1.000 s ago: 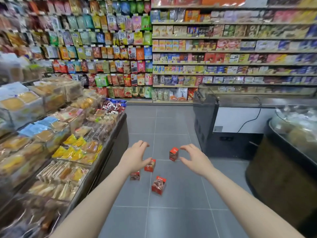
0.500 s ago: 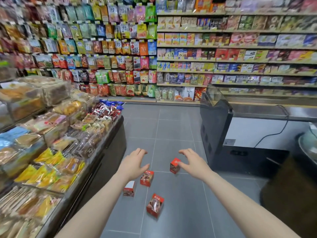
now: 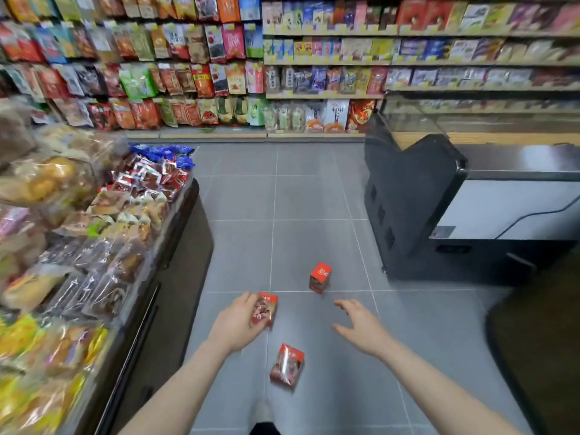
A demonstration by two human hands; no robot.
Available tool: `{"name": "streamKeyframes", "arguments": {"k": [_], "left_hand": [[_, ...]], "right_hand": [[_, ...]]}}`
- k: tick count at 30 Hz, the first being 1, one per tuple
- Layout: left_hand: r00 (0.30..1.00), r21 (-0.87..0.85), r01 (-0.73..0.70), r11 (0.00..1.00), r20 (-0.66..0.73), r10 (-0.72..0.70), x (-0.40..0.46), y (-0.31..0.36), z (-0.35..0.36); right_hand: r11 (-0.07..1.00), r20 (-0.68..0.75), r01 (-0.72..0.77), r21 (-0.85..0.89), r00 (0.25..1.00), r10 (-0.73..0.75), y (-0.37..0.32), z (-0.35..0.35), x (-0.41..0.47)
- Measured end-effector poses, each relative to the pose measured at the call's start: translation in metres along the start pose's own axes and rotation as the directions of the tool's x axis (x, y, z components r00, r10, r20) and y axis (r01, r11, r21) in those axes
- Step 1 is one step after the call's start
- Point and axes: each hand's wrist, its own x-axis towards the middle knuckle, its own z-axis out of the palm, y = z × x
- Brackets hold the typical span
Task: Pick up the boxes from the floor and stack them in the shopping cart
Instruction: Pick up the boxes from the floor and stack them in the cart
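Box [image 3: 265, 309] against left hand [image 3: 236, 323] fingers, right hand [image 3: 361, 324] spread, apart

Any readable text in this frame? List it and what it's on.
None can be read.
Box in the left hand: print blurred.
Standing box: white mark on top, too small to make out.
Lying box: picture only, no legible words.
White bag on the bottom shelf: dark characters, too blurred.
Shelf packets and price tags: too small.
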Motion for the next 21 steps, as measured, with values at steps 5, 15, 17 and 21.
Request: {"name": "streamKeyframes", "arguments": {"k": [5,15,17,21], "left_hand": [[0.992,0.010,0.018,1.000,0.122,-0.019,0.092,-0.056,0.015],[0.934,-0.048,0.170,0.984,0.325,-0.145,0.193,-0.172,0.196],[0.924,-0.080,0.202,0.976,0.346,-0.163,0.204,-0.192,0.249],[0.901,-0.124,0.254,0.959,0.392,-0.188,0.223,-0.227,0.365]], "right_hand": [[0.983,0.082,-0.166,0.083,0.984,0.159,0.013,0.032,0.080],[0.873,0.296,-0.426,0.237,0.888,0.352,0.114,0.194,0.202],[0.812,0.324,-0.504,0.295,0.852,0.411,0.144,0.242,0.227],[0.653,0.374,-0.641,0.405,0.767,0.521,0.208,0.339,0.265]]}}
